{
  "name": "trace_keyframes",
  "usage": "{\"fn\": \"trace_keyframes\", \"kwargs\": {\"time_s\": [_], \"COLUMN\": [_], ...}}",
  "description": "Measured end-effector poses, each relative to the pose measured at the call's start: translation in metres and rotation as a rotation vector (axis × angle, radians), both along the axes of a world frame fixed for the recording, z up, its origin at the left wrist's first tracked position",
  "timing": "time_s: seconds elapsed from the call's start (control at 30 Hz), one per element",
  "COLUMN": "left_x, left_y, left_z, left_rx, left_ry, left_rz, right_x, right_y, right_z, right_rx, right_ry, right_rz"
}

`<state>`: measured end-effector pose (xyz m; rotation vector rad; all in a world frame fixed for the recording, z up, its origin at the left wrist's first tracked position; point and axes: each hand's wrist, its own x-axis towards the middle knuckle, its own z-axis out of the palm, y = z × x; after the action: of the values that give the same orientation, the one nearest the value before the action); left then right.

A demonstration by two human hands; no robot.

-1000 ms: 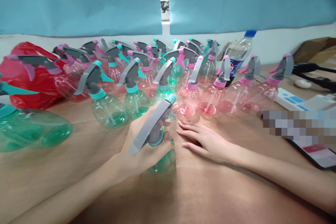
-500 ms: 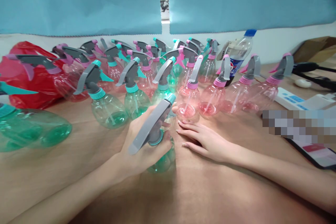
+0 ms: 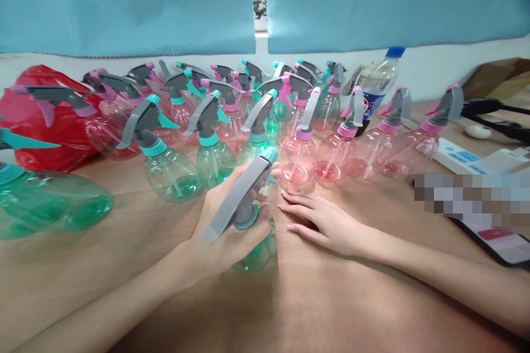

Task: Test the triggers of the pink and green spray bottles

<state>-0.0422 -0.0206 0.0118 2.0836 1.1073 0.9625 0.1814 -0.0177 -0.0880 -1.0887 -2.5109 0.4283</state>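
Note:
My left hand [image 3: 227,226] is wrapped round the neck of a green spray bottle [image 3: 259,253] with a grey and teal trigger head, standing at the middle of the table. Part of that bottle is hidden behind the fingers. My right hand [image 3: 327,223] rests on the table with its fingers stretched out, holding nothing. Just beyond its fingertips stands a pink spray bottle [image 3: 297,162] with a grey and pink head. Two more green spray bottles, one nearer [image 3: 171,176] and one farther [image 3: 217,160], stand beyond my left hand.
Rows of further pink and green spray bottles fill the back. At far left lies a large green bottle [image 3: 53,204] before a red plastic bag [image 3: 53,149]. A cola bottle [image 3: 375,91], white power strip [image 3: 467,157] and phone [image 3: 497,237] are on the right.

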Motion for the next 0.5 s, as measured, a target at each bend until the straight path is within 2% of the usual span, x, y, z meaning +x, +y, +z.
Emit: {"fn": "trace_keyframes", "kwargs": {"time_s": [0.5], "left_x": [0.0016], "left_y": [0.0012], "left_z": [0.0000], "left_rx": [0.026], "left_ry": [-0.014], "left_rz": [-0.015], "right_x": [-0.0002], "right_y": [-0.0003], "right_z": [-0.0002], "right_rx": [0.013], "right_ry": [0.007], "right_rz": [-0.001]}}
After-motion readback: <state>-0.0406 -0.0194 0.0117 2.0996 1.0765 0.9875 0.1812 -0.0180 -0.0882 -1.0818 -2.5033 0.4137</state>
